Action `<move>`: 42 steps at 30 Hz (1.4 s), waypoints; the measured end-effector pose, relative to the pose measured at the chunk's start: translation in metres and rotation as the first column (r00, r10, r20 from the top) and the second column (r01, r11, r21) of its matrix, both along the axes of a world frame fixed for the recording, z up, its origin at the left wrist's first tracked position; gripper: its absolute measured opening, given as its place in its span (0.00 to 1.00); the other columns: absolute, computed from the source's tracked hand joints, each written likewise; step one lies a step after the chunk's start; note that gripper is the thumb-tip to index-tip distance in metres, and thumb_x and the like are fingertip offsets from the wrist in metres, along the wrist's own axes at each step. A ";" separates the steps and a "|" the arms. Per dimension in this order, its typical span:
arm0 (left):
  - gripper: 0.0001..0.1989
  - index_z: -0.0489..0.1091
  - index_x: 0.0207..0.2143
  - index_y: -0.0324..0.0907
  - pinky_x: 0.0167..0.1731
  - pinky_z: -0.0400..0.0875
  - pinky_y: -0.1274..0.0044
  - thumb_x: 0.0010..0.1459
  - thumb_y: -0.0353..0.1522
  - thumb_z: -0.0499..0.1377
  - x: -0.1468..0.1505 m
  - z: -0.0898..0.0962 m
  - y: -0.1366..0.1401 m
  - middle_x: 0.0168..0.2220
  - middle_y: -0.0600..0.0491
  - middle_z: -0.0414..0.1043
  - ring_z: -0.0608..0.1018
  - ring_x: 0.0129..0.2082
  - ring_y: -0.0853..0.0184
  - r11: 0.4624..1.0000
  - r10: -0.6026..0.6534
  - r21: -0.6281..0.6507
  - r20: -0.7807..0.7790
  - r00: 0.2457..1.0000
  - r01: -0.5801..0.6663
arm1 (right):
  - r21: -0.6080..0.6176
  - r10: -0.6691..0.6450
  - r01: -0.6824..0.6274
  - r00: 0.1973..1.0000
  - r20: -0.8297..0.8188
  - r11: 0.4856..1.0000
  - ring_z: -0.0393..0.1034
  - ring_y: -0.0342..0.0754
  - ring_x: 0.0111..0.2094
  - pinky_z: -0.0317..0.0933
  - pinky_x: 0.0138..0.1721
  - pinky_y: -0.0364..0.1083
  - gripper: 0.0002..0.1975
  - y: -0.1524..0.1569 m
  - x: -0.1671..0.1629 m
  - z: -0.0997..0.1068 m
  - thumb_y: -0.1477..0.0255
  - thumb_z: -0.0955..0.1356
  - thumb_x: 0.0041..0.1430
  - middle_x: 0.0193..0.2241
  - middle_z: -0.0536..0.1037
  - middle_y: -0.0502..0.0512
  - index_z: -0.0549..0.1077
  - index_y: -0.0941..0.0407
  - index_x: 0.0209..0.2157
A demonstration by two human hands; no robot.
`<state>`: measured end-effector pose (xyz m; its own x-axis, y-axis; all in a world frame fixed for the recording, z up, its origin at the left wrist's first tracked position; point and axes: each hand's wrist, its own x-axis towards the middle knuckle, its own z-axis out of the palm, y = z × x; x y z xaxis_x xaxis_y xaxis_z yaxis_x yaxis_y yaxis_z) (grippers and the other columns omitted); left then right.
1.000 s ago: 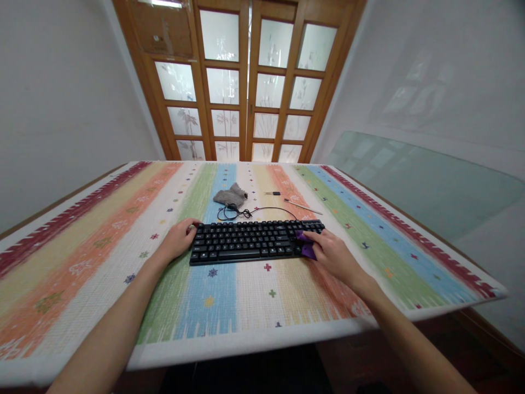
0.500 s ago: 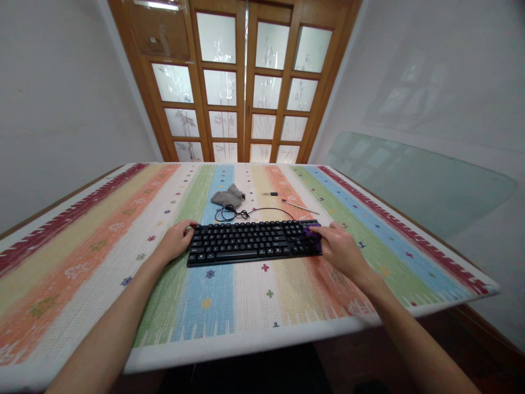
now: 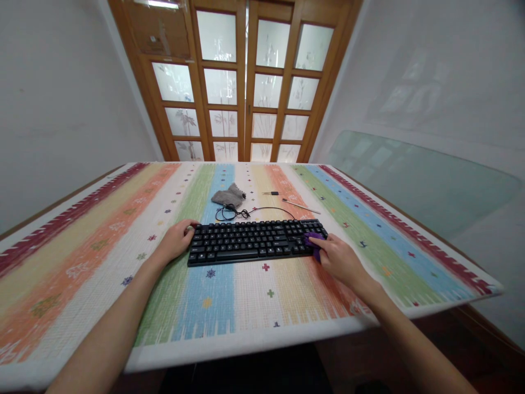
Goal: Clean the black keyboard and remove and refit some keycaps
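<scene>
A black keyboard [image 3: 246, 241] lies flat on the striped tablecloth in front of me. My left hand [image 3: 177, 239] grips its left end, with the thumb and fingers at the far left corner. Over the number pad, my right hand [image 3: 338, 257] is closed on a soft purple piece [image 3: 314, 239], cloth or gel, pressed against the keys. The fingers hide part of it and the keyboard's right end. A coiled black cable [image 3: 232, 213] runs behind the keyboard.
Behind the keyboard lie a crumpled grey cloth [image 3: 228, 195], a small tool with a black end [image 3: 274, 193] and a thin brush-like stick [image 3: 301, 206]. The striped tablecloth [image 3: 254, 295] covers the table to its near edge. Wooden glass-paned doors [image 3: 246, 82] stand beyond.
My right hand has slid the purple piece a little toward me over the number pad. The left hand and the keyboard stay in place.
</scene>
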<state>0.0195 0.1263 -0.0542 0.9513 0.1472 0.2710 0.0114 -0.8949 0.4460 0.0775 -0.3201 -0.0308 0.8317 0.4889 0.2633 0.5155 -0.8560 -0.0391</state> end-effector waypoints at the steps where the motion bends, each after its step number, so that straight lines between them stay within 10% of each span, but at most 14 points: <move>1: 0.18 0.72 0.42 0.41 0.43 0.72 0.70 0.54 0.36 0.48 0.000 0.000 0.000 0.41 0.48 0.78 0.78 0.34 0.61 1.000 0.002 -0.002 -0.001 1.000 -0.002 | -0.010 -0.002 0.002 1.000 0.002 1.000 0.70 0.50 0.33 0.63 0.40 0.46 0.22 -0.002 0.001 0.001 0.80 0.60 0.59 0.33 0.76 0.61 0.78 0.59 0.49; 24: 0.19 0.72 0.42 0.40 0.42 0.72 0.71 0.54 0.35 0.48 0.001 -0.001 0.001 0.40 0.48 0.78 0.77 0.33 0.62 1.000 0.004 0.005 0.007 1.000 -0.004 | -0.124 -0.089 0.097 0.994 0.070 0.987 0.71 0.50 0.32 0.62 0.37 0.45 0.23 -0.017 0.002 -0.001 0.81 0.60 0.58 0.31 0.77 0.61 0.77 0.58 0.51; 42: 0.21 0.73 0.42 0.39 0.42 0.72 0.69 0.53 0.37 0.47 0.000 0.002 -0.001 0.39 0.47 0.77 0.77 0.32 0.61 1.000 0.007 -0.014 -0.009 1.000 -0.007 | 0.140 -0.167 0.151 0.980 0.112 0.978 0.72 0.49 0.29 0.65 0.38 0.47 0.23 -0.042 0.010 -0.020 0.79 0.59 0.56 0.28 0.78 0.58 0.80 0.57 0.45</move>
<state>0.0199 0.1248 -0.0526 0.9524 0.1578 0.2607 0.0216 -0.8883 0.4588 0.0874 -0.3624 -0.0510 0.8537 0.3073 0.4205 0.3807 -0.9192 -0.1011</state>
